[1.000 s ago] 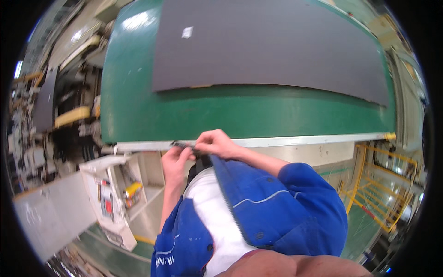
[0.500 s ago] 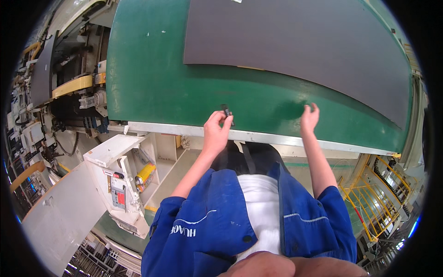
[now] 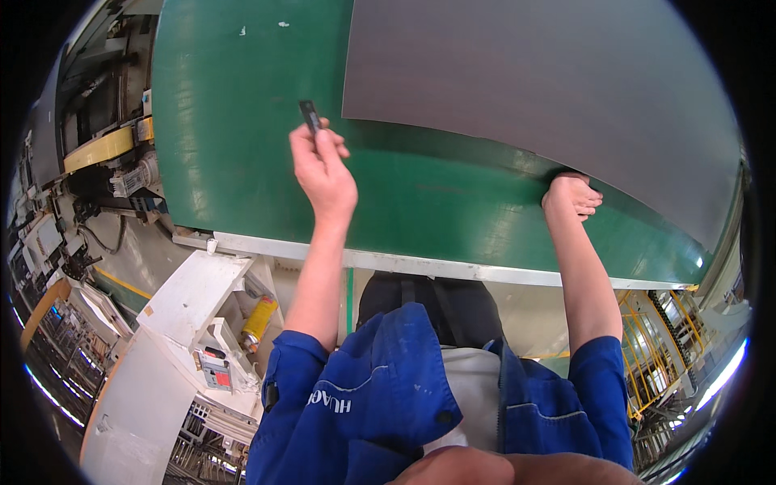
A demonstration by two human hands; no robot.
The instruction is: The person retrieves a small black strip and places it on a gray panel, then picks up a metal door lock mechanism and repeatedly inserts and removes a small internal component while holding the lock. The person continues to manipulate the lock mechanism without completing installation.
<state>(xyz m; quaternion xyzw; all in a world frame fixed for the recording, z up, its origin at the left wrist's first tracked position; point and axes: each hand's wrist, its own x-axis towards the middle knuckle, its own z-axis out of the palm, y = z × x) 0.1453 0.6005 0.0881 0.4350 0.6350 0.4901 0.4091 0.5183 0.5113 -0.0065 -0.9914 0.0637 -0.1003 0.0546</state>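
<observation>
Head view: at the left, mind the white cabinet (image 3: 184,297) with a yellow can (image 3: 259,318) inside, just off the pale near rail (image 3: 404,263) of the green bench (image 3: 234,170). Next, see the left hand (image 3: 326,173) raised above the bench, with grip pinched between thumb and fingers on a small dark tool (image 3: 309,115) pointing toward the far side. Best held firmly and well apart from the grey panel (image 3: 525,73), so as not to scratch its face. Farther right, find that panel lying over the bench, with a shadow along its near edge. There, see the right hand (image 3: 571,196) at that edge, with grip loosely curled and fingertips partly hidden; impossible to tell whether grasping or merely touching. For a sure hold, probably better to seat the fingers squarely against the edge, straighten the wrist and spread the pressure evenly.
</observation>
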